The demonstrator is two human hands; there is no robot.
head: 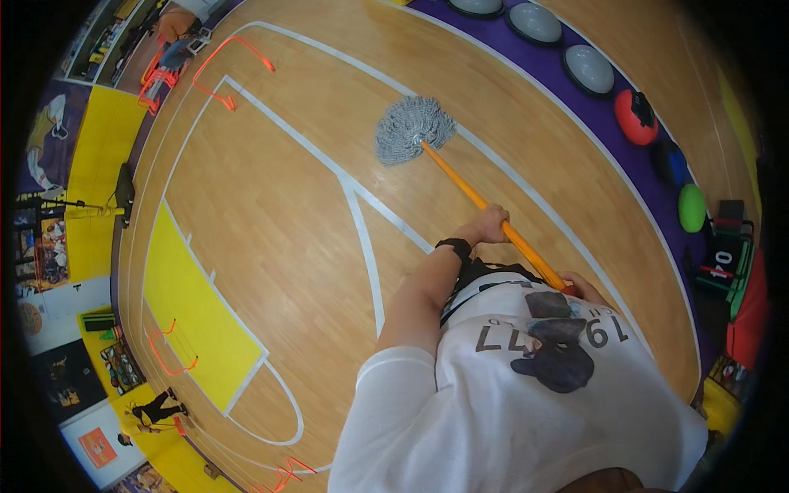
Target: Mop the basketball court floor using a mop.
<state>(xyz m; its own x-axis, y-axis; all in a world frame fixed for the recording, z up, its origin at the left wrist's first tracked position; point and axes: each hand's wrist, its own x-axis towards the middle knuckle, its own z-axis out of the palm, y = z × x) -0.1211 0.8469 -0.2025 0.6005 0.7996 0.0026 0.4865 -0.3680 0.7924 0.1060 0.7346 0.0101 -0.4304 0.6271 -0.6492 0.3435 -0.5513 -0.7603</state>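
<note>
My left hand (491, 223) is wrapped around the orange handle (456, 179) of a string mop, partway down its length. A black band circles that wrist. Close to my waist, my right hand (585, 288) grips the handle's upper end beside a red part; the shirt partly hides this hand. From there the handle slants away to the grey string mop head (400, 132), which lies fanned out on the wooden court floor (296, 203). Its strands touch a white court line (499, 160).
Half-dome balance trainers (535, 23), a red ball (635, 117) and a green ball (692, 208) line a purple strip at right. Orange hurdles (203, 68) stand on the court, another (154, 351) by the yellow area. Far left, a person (157, 410) holds a long-handled tool near a padded wall (108, 160).
</note>
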